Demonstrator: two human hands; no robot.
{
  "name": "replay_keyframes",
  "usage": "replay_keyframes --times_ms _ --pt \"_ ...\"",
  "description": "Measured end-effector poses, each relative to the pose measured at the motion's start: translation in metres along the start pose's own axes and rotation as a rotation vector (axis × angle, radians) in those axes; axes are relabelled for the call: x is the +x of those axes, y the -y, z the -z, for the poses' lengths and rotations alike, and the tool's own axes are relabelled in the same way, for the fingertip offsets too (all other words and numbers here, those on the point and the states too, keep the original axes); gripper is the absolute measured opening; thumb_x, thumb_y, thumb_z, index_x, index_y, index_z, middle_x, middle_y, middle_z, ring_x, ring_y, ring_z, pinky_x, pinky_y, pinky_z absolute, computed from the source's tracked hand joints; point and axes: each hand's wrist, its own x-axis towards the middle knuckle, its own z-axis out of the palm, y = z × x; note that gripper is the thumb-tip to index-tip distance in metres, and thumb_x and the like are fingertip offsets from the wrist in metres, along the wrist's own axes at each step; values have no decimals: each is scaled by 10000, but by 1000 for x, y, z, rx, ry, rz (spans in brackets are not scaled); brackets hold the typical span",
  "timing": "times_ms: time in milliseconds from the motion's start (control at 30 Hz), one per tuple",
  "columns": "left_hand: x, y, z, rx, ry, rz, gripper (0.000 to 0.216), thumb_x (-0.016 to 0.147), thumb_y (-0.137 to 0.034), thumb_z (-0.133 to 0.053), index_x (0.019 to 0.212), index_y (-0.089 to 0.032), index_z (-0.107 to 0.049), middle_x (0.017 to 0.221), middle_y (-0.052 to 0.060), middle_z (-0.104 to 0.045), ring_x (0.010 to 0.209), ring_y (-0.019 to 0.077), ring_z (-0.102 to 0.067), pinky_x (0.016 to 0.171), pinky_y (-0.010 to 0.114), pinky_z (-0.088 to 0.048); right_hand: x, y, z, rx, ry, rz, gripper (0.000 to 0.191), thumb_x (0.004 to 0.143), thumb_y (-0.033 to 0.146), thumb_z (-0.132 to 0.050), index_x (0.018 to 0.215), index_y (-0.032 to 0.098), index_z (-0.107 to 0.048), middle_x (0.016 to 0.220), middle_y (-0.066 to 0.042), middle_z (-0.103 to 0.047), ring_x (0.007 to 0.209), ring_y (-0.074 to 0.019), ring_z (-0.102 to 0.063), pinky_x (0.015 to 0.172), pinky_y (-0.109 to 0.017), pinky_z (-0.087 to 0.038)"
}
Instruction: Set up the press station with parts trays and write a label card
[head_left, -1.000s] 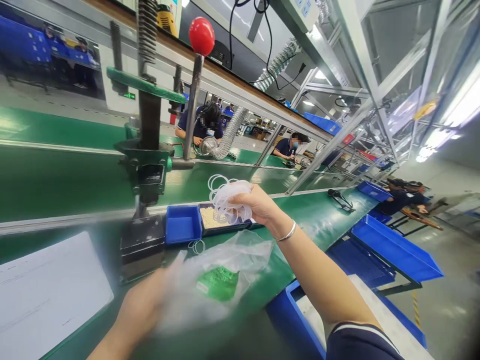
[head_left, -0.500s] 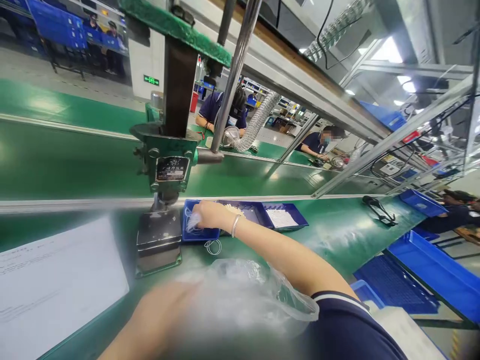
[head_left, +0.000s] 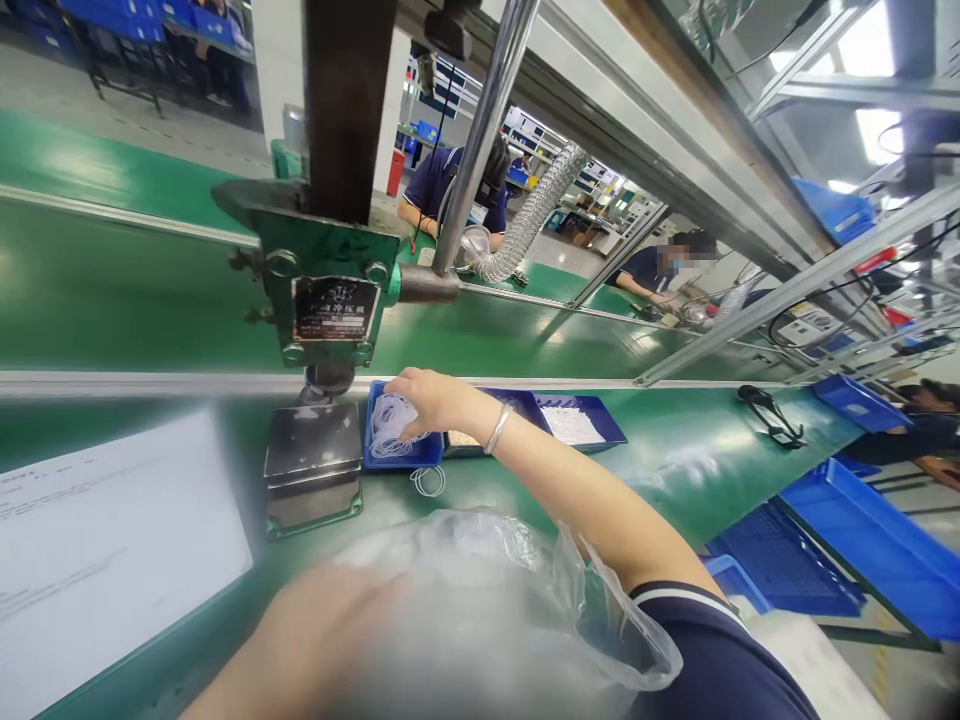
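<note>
My right hand (head_left: 431, 400) reaches forward over a small blue tray (head_left: 375, 455) and rests on a bunch of thin white rings (head_left: 390, 425) lying in it, fingers curled on them. One or two loose rings (head_left: 429, 482) lie on the green bench just in front of the tray. My left hand (head_left: 315, 640) is near the bottom edge, blurred, against a clear plastic bag (head_left: 510, 610) that spreads over the bench below my right arm. A green hand press (head_left: 330, 300) with a steel base plate (head_left: 311, 465) stands just left of the tray.
Two more small trays (head_left: 574, 422) with white parts sit right of the first. A white sheet of paper (head_left: 97, 550) lies at the left. Blue bins (head_left: 877, 545) stand at the right. A black tool (head_left: 769, 415) lies on the bench. Other people work across the conveyor (head_left: 112, 300).
My right hand carried the bunch of white rings from mid-air down into the small blue tray. The view moved closer to the press. The bag stayed under my left hand.
</note>
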Motion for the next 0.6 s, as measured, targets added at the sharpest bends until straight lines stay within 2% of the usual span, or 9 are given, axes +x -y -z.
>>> replay_keyframes --times_ms 100,167,267,300,333,400,467,533,600 --pt "6 -2 3 8 9 -3 537 1017 -158 -285 1549 -224 -311 851 48 -734 733 173 -678 698 299 -551 -5 2 3 -37 -8 0 694 761 264 -843 1367 141 -531 1252 -134 -579 1045 -282 -623 807 -333 -504" --pt "9 -3 5 1 11 -1 513 1010 -151 -295 1513 -218 -370 831 47 -725 719 171 -669 682 296 -547 -16 3 10 -49 -120 4 563 808 206 -794 1319 128 -571 1236 -137 -588 1071 -274 -604 812 -325 -485" --pt "13 -5 7 -27 23 -5 448 994 -149 -337 1413 -224 -478 808 42 -705 692 162 -647 651 283 -529 -45 4 20 22 -286 -11 179 918 213 -664 1072 129 -701 1059 -98 -660 950 -217 -619 765 -297 -445" --pt "14 -6 8 -36 24 -7 431 986 -148 -354 1384 -227 -502 799 41 -697 673 158 -633 635 279 -519 -56 4 19 78 -271 -5 139 944 236 -628 950 138 -727 945 -73 -678 852 -189 -621 724 -285 -429" --pt "16 -7 9 -45 23 -11 421 978 -147 -369 1363 -231 -519 787 38 -687 653 154 -617 619 276 -507 -68 3 15 143 -212 3 206 957 266 -610 839 150 -732 826 -48 -678 747 -162 -606 676 -275 -410" --pt "18 -10 11 -52 22 -17 419 965 -145 -386 1345 -240 -533 769 34 -671 617 151 -588 592 278 -487 -87 3 -3 256 -32 -24 285 942 326 -631 722 171 -724 651 -15 -644 587 -132 -549 581 -266 -361" --pt "19 -11 14 -64 43 -34 422 964 -147 -370 1343 -234 -534 761 35 -666 593 154 -570 567 287 -472 -100 2 -34 289 72 -120 260 915 361 -660 741 183 -737 611 -16 -643 542 -140 -542 536 -271 -329" --pt "17 -12 14 -77 71 -57 422 965 -149 -347 1333 -219 -540 760 42 -671 586 161 -571 556 300 -468 -107 2 -68 272 9 -231 193 914 342 -657 880 179 -755 698 -45 -699 625 -180 -619 563 -278 -361" --pt "10 -12 12 -97 87 -83 419 960 -162 -345 1320 -215 -552 764 51 -679 596 168 -582 554 309 -473 -109 3 -98 282 -142 -295 231 953 321 -608 1083 169 -725 868 -78 -746 786 -215 -685 650 -281 -423"
